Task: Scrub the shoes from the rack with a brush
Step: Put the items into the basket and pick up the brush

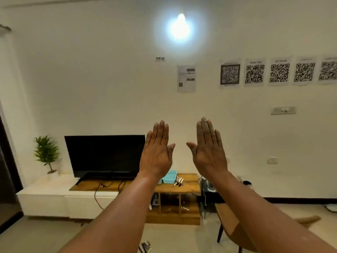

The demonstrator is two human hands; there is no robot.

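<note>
My left hand [157,150] and my right hand [208,149] are raised side by side in front of me, backs toward me, fingers straight and together, holding nothing. A black rack [203,196] stands against the wall right of the wooden cabinet, partly hidden by my right forearm; a grey shoe [211,187] shows on it. No brush can be made out.
A TV [104,156] stands on a low white and wood cabinet [175,189] with a teal tray [170,177] and small markers. A potted plant [47,154] is at left. A wooden chair [228,221] stands at right on the floor.
</note>
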